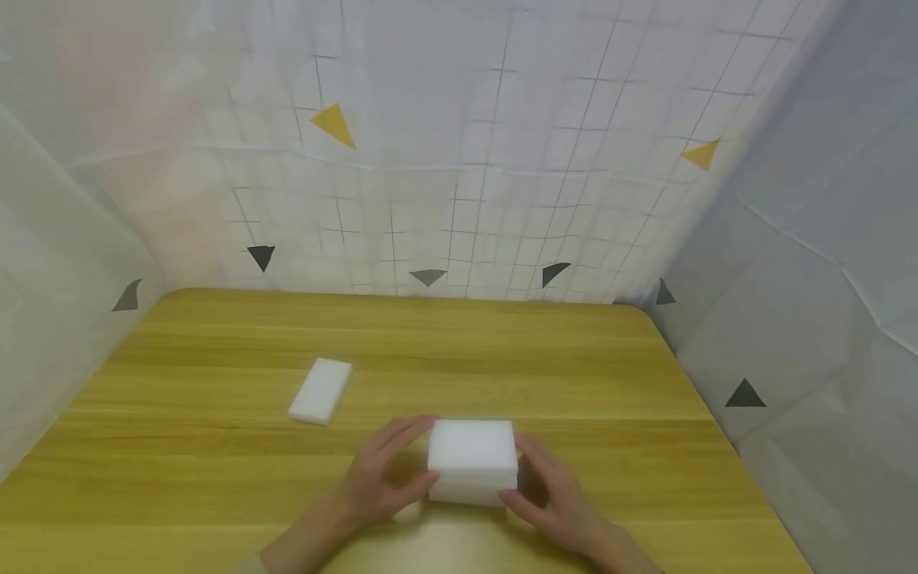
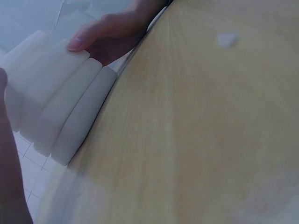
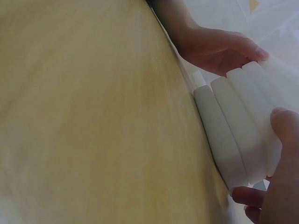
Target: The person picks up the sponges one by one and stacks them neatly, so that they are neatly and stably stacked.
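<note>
A stack of several white sponge blocks (image 1: 473, 446) stands on the wooden table near its front. From the left side my left hand (image 1: 380, 470) holds the stack, thumb at the front corner and fingers at the back corner. Opposite it, my right hand (image 1: 555, 494) grips the right side, with the thumb low on the front face. In the right wrist view the layered sponges (image 3: 233, 126) lie flat on one another, edges roughly lined up. A single white sponge (image 1: 321, 391) lies flat on the table, beyond and left of my left hand.
The wooden table (image 1: 574, 375) has rounded far corners. White sheeting (image 1: 402, 183) with grid lines and yellow and dark triangles hangs behind it. More sheeting (image 1: 810, 279) borders the right side, and another sheet (image 1: 57, 263) the left.
</note>
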Demonstrator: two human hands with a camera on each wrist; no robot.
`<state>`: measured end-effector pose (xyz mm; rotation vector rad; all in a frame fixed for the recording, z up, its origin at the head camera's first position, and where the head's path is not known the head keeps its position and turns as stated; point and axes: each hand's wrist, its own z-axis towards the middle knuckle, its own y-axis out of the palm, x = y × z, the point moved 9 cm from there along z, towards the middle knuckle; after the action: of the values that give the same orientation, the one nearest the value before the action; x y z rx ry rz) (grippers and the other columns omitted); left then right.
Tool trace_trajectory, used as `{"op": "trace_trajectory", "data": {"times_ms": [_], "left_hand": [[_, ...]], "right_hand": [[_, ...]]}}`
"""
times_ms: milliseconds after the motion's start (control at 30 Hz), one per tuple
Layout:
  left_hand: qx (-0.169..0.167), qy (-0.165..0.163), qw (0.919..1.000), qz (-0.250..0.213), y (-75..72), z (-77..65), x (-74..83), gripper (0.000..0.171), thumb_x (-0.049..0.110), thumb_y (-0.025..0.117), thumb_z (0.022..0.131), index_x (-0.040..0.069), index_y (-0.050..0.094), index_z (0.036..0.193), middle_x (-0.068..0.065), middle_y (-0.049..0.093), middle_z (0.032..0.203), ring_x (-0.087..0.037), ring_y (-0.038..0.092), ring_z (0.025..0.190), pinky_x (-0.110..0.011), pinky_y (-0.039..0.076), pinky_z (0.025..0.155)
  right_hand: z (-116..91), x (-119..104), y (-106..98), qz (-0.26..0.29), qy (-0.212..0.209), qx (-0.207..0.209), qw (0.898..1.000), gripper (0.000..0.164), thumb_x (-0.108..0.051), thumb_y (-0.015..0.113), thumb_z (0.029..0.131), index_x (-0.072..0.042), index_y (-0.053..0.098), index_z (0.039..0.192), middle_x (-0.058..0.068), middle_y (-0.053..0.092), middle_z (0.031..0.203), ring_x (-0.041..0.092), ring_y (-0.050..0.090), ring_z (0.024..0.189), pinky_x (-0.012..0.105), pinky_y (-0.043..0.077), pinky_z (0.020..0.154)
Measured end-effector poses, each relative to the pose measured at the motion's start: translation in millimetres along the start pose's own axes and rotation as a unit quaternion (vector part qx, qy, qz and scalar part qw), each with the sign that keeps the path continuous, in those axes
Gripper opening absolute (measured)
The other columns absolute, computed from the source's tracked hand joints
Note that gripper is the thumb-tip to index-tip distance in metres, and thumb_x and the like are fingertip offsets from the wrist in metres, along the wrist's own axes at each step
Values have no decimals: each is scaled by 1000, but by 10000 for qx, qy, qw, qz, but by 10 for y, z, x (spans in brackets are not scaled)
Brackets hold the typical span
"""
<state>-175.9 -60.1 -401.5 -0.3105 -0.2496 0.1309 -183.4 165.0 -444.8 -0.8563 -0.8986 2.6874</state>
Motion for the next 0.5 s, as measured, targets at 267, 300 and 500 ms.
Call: {"op": "trace_trajectory", "data": {"times_ms": [267,300,500], "left_hand": [[24,223,9997,3,-6,51,52,53,24,75,89,-18,61,117,-27,65,118,-36,66,105,-32,53,101],[23,227,9997,1,-6,54,55,53,24,75,89,-18,61,117,-27,65,118,-36,66,105,-32,53,101],[15,248,9997,-10,-7,61,64,53,24,75,89,-18,60,117,-27,65,118,-36,66,105,-32,53,102]], "right_hand": [[36,-17,13,-67,311,-235,9992,67,-15,76,87,-5,47,146,4,58,135,17,58,119,16,40,108],[38,-18,14,-97,336,-250,9991,67,-15,76,87,-6,46,147,4,58,135,17,58,120,15,40,108],[24,-2,25,-307,405,-271,9983,67,-17,75,89,-7,45,148,1,56,137,17,59,119,15,40,108]]}}
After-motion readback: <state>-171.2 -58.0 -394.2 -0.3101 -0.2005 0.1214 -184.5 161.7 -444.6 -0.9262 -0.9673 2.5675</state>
